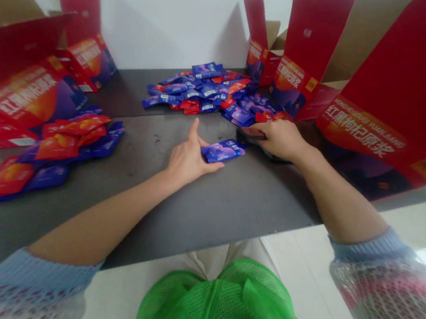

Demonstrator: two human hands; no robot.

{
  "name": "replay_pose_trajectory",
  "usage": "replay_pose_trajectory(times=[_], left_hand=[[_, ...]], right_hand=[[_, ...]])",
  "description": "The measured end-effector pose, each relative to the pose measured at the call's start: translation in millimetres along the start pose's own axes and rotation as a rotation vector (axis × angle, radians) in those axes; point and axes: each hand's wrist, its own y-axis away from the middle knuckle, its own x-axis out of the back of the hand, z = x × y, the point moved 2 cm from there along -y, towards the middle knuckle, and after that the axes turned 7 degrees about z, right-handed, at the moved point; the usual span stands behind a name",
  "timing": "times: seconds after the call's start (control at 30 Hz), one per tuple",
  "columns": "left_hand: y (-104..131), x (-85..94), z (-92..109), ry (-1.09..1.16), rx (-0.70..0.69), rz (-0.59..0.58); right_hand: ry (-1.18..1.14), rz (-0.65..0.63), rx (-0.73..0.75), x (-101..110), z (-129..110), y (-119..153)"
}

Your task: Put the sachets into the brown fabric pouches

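Observation:
A purple-blue sachet lies near the middle of the dark table. My left hand is at its left end, thumb and fingers spread around that end. My right hand is closed around a black handheld tool, whose front reaches close to the sachet's right end; the tool's exact kind is hard to make out. Behind both hands is a heap of blue and red sachets. Another pile of red and blue sachets lies to the left.
Open red cartons stand along the right side of the dark table. More open red cartons are at the back left. A white wall rises behind the table. The table's front edge runs just before my lap.

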Motion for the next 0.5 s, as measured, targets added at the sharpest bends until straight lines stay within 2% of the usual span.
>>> replay_pose_trajectory(times=[0.07, 0.23, 0.3, 0.4, 0.5], left_hand=[[-0.1, -0.2, 0.4, -0.004, 0.007, 0.0], [-0.2, -0.9, 2.5, -0.02, 0.024, -0.01], [-0.2, 0.1, 3.1, -0.062, 0.041, -0.004], [-0.1, 2.3, 3.1, -0.155, 0.05, -0.029], [-0.3, 4.1, 2.8, -0.206, 0.029, -0.062]], right_hand=[[-0.061, 0.069, -0.022, -9.0, -10.0, -3.5], [-0.624, 0.29, 0.013, -18.0, -41.2, -13.9], [-0.704, 0.233, 0.085, -19.8, -55.4, -12.3], [-0.699, -0.004, 0.293, -26.7, -72.7, -3.0], [-0.64, -0.118, 0.462, -32.6, -75.6, 3.2]])
